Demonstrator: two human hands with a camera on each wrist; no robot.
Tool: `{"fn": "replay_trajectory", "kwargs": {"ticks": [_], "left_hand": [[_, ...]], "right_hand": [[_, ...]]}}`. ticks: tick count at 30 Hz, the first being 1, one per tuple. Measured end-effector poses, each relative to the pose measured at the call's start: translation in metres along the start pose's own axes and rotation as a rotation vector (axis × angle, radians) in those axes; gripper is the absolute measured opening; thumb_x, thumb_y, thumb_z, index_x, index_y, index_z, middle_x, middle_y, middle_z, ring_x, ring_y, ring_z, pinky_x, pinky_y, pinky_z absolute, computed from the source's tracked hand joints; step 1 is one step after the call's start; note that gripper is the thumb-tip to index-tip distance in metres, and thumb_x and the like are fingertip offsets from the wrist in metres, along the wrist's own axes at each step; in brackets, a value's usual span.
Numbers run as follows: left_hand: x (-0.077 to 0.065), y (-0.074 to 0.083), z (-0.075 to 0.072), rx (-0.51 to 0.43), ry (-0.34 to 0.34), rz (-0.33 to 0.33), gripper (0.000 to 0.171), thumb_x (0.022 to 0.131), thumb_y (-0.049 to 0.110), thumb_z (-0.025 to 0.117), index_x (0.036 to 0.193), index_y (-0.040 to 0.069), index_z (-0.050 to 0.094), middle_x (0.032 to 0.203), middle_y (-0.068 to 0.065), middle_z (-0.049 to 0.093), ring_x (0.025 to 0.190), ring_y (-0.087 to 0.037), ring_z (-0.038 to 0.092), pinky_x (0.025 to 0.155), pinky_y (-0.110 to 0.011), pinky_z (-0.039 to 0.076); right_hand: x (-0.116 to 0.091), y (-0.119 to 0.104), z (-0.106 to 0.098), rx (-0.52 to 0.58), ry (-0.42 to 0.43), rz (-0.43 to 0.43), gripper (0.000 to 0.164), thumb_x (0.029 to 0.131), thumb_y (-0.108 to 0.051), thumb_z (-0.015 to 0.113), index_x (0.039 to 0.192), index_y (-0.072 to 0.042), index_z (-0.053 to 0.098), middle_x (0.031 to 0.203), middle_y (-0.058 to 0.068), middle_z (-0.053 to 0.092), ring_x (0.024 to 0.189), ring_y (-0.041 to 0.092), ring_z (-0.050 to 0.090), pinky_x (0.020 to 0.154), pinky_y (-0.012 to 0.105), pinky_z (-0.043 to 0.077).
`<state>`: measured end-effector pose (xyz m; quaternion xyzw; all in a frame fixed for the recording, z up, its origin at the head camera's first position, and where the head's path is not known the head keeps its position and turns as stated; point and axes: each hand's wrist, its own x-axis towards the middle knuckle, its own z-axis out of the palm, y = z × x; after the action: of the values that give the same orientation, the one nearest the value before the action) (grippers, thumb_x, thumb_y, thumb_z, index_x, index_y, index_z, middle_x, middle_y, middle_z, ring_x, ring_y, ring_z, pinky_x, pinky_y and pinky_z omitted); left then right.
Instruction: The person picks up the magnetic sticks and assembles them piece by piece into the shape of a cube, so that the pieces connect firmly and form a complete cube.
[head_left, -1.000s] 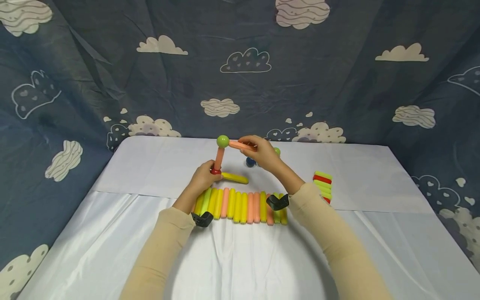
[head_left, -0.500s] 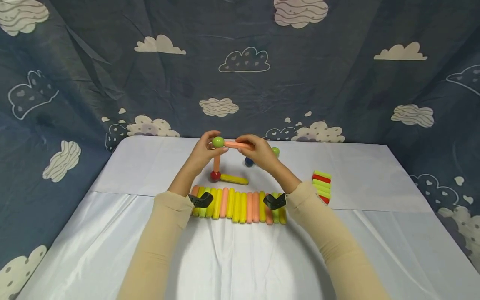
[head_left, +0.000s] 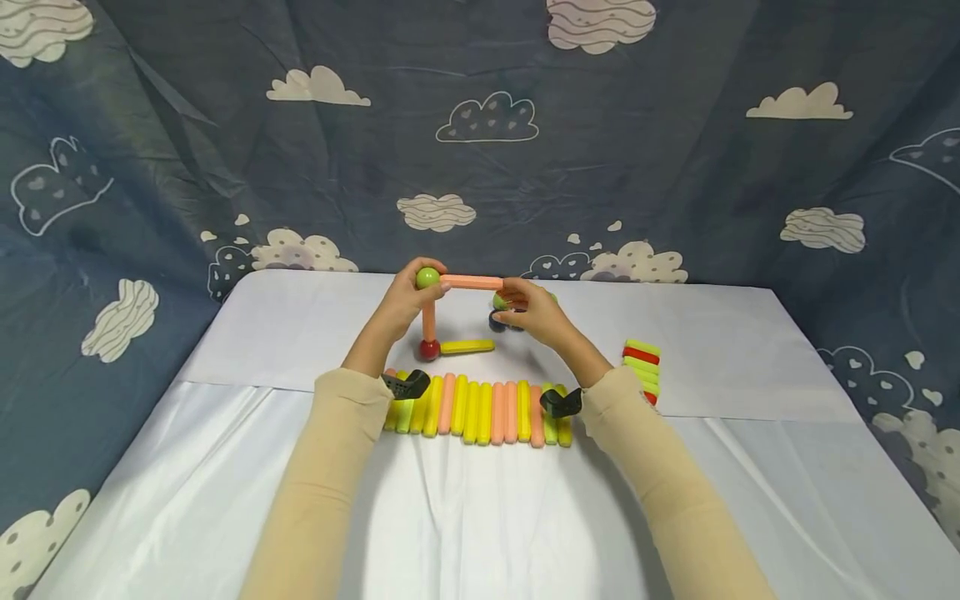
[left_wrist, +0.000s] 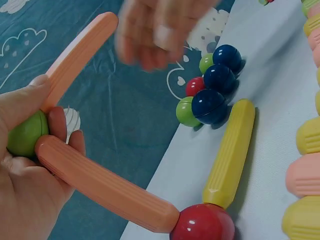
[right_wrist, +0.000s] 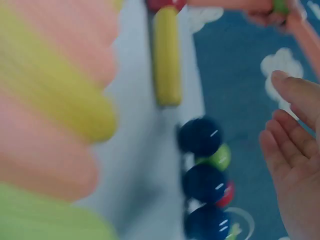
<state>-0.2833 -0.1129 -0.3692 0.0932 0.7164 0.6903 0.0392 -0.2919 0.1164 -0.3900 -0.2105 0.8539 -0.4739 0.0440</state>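
Observation:
My left hand [head_left: 401, 304] grips a green ball [left_wrist: 27, 135] at the top corner of a ball-and-rod frame, its thumb lying on an orange rod [head_left: 471, 282] that points right from the ball. A second orange rod [left_wrist: 107, 185] runs down from the green ball to a red ball [head_left: 429, 350]. From the red ball a yellow rod [head_left: 467, 346] extends to the right along the table. My right hand [head_left: 538, 315], fingers loosely bent and holding nothing, is just off the free end of the upper orange rod; in the left wrist view it is blurred.
Several blue, green and red balls [left_wrist: 219, 78] sit grouped behind the yellow rod. In front lies a row of yellow, orange and green rods [head_left: 480, 412]. A smaller stack of green and red rods [head_left: 642, 367] lies to the right on the white cloth [head_left: 720, 358].
My left hand has gone from the red ball up to the green ball. My right hand has let go of the upper orange rod and drawn slightly right. The frame's top has shifted left.

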Motion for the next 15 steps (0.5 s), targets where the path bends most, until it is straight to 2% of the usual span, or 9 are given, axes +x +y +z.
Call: {"fn": "replay_trajectory", "kwargs": {"ticks": [4, 8, 15], "left_hand": [[0.001, -0.002, 0.0, -0.039, 0.019, 0.001, 0.03, 0.085, 0.005, 0.06, 0.112, 0.002, 0.047, 0.113, -0.012, 0.043, 0.095, -0.022, 0.05, 0.086, -0.032, 0.042], [0.001, -0.003, 0.002, -0.045, 0.028, 0.002, 0.029, 0.086, 0.005, 0.059, 0.112, 0.002, 0.046, 0.113, -0.013, 0.042, 0.094, -0.023, 0.05, 0.087, -0.033, 0.042], [0.002, -0.004, 0.003, -0.028, 0.055, -0.012, 0.027, 0.087, 0.006, 0.059, 0.111, 0.005, 0.048, 0.115, -0.013, 0.042, 0.095, -0.024, 0.05, 0.087, -0.034, 0.042]], "right_hand": [[0.006, 0.018, 0.003, -0.116, -0.059, 0.04, 0.048, 0.081, -0.01, 0.067, 0.125, 0.0, 0.05, 0.122, 0.013, 0.052, 0.113, 0.025, 0.046, 0.096, 0.034, 0.035], [0.011, 0.023, 0.006, -0.271, -0.08, 0.07, 0.046, 0.08, -0.009, 0.068, 0.123, -0.003, 0.053, 0.121, 0.012, 0.054, 0.114, 0.024, 0.047, 0.097, 0.035, 0.034], [0.018, 0.02, 0.012, -0.486, -0.121, 0.021, 0.04, 0.079, -0.006, 0.068, 0.118, -0.002, 0.058, 0.12, 0.012, 0.055, 0.115, 0.025, 0.046, 0.096, 0.037, 0.035]]}}
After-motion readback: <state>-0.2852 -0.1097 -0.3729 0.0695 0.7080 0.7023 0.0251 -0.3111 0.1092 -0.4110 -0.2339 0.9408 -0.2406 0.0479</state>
